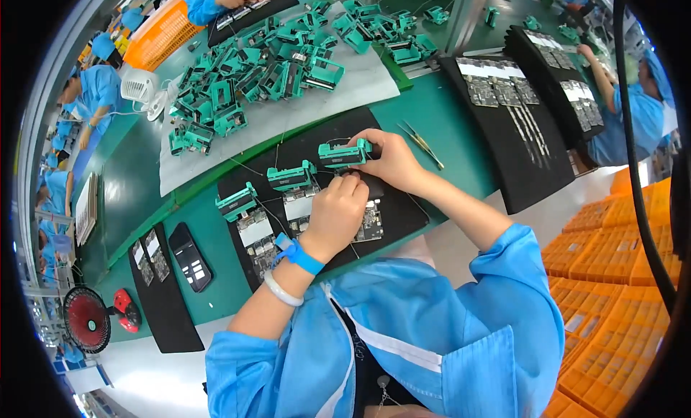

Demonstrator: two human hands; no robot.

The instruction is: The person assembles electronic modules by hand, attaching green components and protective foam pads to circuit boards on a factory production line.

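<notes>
right hand [389, 161] pinching green plastic module [344, 154] at 12 o'clock on black mat [403, 213] | left hand [337, 213] curled shut, fingertips at wires just under module, circuit board [368, 223] at its 3 o'clock

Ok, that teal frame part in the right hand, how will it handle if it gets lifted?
The teal frame part looks like moulded plastic, so probably stiff and light. The right hand pinches one end, so it may tilt. Thin wires lie on the black mat nearby and might snag.
</notes>
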